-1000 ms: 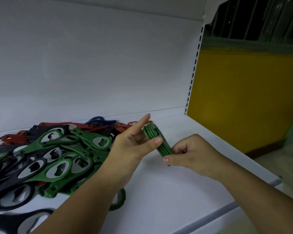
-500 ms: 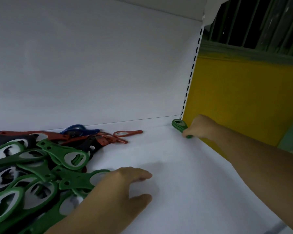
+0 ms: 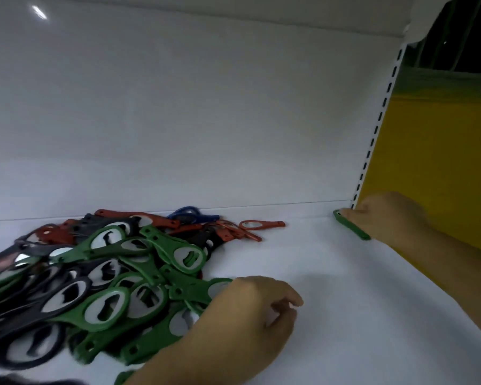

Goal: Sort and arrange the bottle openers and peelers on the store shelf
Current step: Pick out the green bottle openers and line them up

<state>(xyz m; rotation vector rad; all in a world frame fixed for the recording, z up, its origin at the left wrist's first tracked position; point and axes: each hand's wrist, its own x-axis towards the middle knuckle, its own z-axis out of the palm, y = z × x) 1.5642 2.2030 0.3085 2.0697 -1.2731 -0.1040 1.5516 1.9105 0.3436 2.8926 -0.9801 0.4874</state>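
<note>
Nearest the camera, the left hand [image 3: 250,315] reaches in from the lower edge and rests palm down at the right edge of the pile of openers [image 3: 100,279], its curled fingers [image 3: 286,297] just above the white shelf [image 3: 331,315]. It covers the ends of a couple of green openers, but whether the fingers actually pinch one cannot be told from this angle

The pile spreads over the left half of the shelf. Green openers [image 3: 106,307] with oval metal-lined heads lie on top at the front, crossing one another, with black openers [image 3: 53,301] mixed in beneath and to the left. Farther back sit red openers [image 3: 161,222], and one slim red opener [image 3: 261,225] lies a little apart to the right of the heap. A blue opener [image 3: 189,212] peeks out at the very back, against the white back panel [image 3: 206,120]

Farthest away, the right hand [image 3: 383,218] stretches to the back right corner of the shelf, beside the slotted upright [image 3: 372,134]. Its fingers are closed down on a green stack [image 3: 353,226] of openers that lies flat on the shelf in that corner, one end sticking out toward the camera. Beyond the upright is a yellow wall [image 3: 433,148]
</note>
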